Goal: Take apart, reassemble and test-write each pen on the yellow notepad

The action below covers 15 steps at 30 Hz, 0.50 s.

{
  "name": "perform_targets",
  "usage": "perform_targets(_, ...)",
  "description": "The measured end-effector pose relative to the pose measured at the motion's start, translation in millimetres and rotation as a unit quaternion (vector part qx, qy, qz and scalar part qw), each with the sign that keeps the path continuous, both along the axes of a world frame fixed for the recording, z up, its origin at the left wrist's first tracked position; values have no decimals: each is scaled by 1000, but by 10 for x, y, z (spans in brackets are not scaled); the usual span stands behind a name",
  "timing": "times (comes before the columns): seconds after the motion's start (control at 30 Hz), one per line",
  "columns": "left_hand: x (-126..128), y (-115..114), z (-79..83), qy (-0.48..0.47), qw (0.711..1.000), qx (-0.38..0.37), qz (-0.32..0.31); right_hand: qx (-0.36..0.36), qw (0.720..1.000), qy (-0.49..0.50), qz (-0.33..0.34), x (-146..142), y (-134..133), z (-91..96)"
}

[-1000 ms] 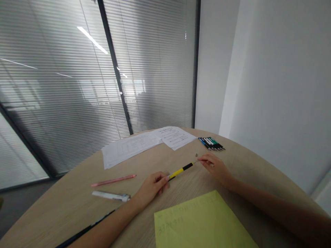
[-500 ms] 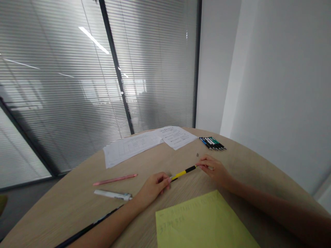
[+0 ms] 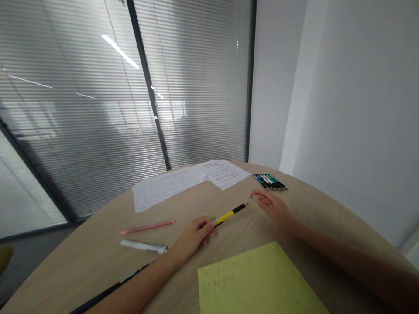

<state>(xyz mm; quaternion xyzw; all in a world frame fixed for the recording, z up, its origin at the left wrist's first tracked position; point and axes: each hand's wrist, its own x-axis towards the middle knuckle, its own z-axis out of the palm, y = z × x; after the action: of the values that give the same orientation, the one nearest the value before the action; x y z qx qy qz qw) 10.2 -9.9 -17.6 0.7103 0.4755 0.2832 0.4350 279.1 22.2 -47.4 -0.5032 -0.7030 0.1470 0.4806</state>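
My left hand (image 3: 198, 232) is closed around the rear of a yellow pen (image 3: 225, 217) with a black grip. The pen's thin point is bare and faces right, toward my right hand (image 3: 272, 206). That hand is off the pen, its fingers stretched out and slightly apart. Its fingertips are right at a tiny greyish piece (image 3: 250, 196) on the table; whether they touch it I cannot tell. Below both hands lies a yellow sheet (image 3: 255, 279) with faint handwriting.
Left of my left hand lie a pink pen (image 3: 147, 227) and a white pen (image 3: 140, 246). A dark long object (image 3: 108, 292) is partly under my left forearm. Printed papers (image 3: 170, 183) and a row of several pens (image 3: 270, 182) lie at the back of the round wooden table (image 3: 98, 261).
My right hand has let go of the pen's front end and moved slightly up and right to the tiny piece. The pen's point now shows. My left hand keeps holding the pen.
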Motion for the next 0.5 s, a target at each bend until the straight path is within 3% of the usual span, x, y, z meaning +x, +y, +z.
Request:
perform_targets(0.1,-7,19,-19,-25,1000,3,14,-14,998,-38,-54,100,209,-16)
perform_targets(0.3,-6,18,-27,-34,999,-4,23,-71,996,-44,-37,117,483,7)
perform_targets(0.5,3,0,-22,-28,1000,-2,12,-135,991,22,-7,56,399,62)
